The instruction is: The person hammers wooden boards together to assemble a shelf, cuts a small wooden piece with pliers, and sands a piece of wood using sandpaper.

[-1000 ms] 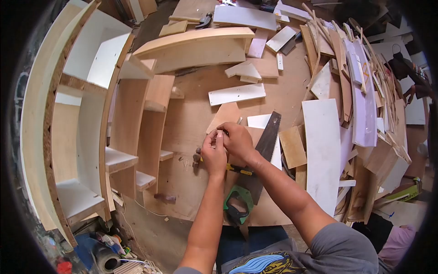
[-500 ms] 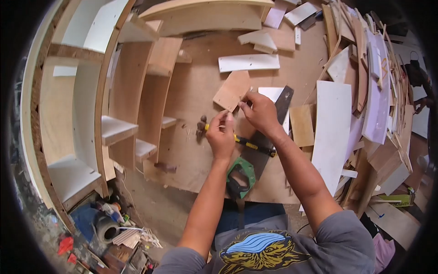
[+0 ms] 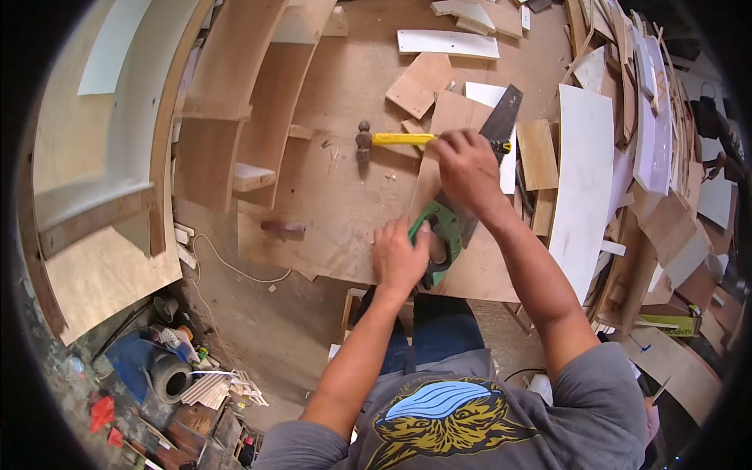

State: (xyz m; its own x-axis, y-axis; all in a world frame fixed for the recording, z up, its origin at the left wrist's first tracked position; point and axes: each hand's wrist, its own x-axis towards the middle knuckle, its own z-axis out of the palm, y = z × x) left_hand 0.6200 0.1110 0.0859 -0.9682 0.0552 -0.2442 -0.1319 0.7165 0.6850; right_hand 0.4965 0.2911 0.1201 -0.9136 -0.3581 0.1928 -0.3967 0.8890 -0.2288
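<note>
My right hand (image 3: 472, 174) is closed round the hammer (image 3: 401, 139), which has a yellow and black handle. Its dark metal head points left over the plywood top. Below, my left hand (image 3: 399, 254) is wrapped on the green handle of a handsaw (image 3: 446, 239), thumb across the grip. The saw's dark blade slants up and right, passing under my right hand and the hammer. Beneath the hammer lies a long tan board (image 3: 453, 110), partly hidden. A small tan wood piece (image 3: 421, 84) lies just beyond it.
Shelf frames (image 3: 254, 117) stand on the left. On the right lie a long white board (image 3: 580, 196), a tan offcut (image 3: 538, 155) and a heap of scrap strips (image 3: 654, 125). A drilled white strip (image 3: 448, 45) lies at the back. A brown wooden piece (image 3: 283, 229) is near the front edge.
Both hands have left the small tan wood piece. My right hand has taken hold of the hammer, and my left has come down onto the saw handle. The camera view has shifted.
</note>
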